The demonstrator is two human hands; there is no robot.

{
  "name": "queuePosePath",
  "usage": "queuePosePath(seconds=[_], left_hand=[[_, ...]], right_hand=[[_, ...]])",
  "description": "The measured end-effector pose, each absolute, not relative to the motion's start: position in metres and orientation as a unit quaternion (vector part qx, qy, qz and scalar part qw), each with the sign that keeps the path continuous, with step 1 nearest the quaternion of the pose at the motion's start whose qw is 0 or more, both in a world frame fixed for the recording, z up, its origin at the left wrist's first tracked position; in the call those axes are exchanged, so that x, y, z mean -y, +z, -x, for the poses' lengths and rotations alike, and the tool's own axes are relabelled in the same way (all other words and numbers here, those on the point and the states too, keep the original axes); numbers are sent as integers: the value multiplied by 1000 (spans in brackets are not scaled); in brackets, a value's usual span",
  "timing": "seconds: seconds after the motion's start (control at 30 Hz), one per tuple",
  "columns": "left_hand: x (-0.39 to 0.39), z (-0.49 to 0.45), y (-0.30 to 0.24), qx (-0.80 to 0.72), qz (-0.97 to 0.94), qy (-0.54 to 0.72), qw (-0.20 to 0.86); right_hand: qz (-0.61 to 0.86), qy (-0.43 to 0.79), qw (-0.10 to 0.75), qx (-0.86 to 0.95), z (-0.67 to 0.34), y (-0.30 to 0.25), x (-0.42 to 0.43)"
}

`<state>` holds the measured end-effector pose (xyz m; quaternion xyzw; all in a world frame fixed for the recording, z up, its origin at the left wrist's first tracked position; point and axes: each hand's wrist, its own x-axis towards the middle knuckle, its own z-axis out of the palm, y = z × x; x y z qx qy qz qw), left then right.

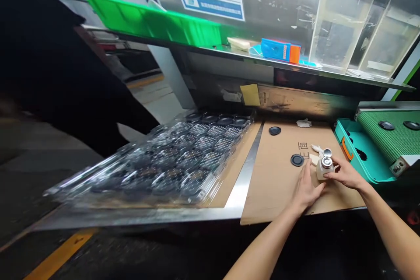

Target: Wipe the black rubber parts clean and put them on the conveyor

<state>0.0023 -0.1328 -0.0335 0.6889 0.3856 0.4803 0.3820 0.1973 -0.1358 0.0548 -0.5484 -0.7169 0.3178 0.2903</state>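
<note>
A small whitish bottle with a metal pump top stands on the cardboard sheet, its round metal lid tipped up. My right hand grips the bottle from the right, thumb across its front. On the other side, my left hand is open, with its fingers stretched forward and its thumb apart, close to the bottle's base. Just beyond those fingertips lies a white cloth or pad, partly hidden by the bottle. One black round part rests left of the hands, and another black disc lies farther back.
A clear plastic tray of black round parts covers the left side. At right, a teal bin adjoins a green conveyor belt carrying black discs. Overhead is a shelf with a green bin. A person in dark clothes is at left.
</note>
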Motion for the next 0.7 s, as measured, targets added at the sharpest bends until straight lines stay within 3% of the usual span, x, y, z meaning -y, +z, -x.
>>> queuePosePath(seconds=[0.2, 0.33, 0.43, 0.7], left_hand=[[145, 7, -23, -384, -781, 366, 329], [151, 10, -13, -331, -850, 290, 288], [149, 14, -11, -306, -875, 247, 282], [142, 22, -13, -292, -892, 213, 273]], right_hand=[[620, 137, 418, 649, -231, 90, 15], [736, 26, 340, 585, -244, 89, -87], [766, 26, 305, 566, -247, 72, -133], [768, 52, 306, 560, -248, 36, -145]])
